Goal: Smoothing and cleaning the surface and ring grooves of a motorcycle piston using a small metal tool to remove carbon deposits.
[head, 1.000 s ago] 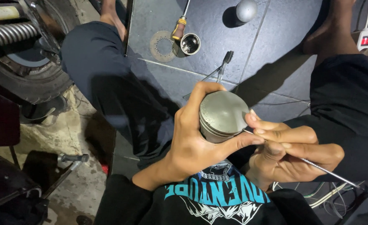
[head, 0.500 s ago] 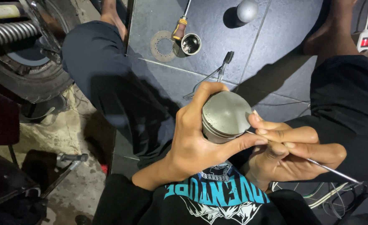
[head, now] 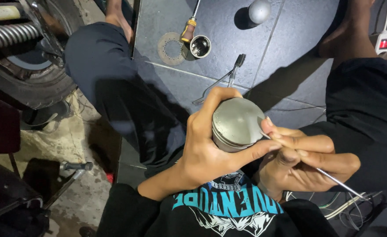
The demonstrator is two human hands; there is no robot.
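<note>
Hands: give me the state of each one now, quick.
Left hand: closed around the round metal piston.
Right hand: closed, pinching a thin metal rod whose tip is at the piston's edge.

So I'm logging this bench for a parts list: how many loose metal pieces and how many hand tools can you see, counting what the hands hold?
Metal parts: 4 (grey round piston, flat toothed ring plate, small shiny cup, grey ball)
Hand tools: 3 (thin metal pick, wooden-handled screwdriver, bent metal pliers)
Total: 7

on the dark tiled floor point(head: 290, 57) lie a screwdriver point(head: 189, 28), a flat ring point(head: 170, 48) and a small cup point(head: 200, 46) at twelve o'clock, a tyre point(head: 22, 79) at ten.
</note>
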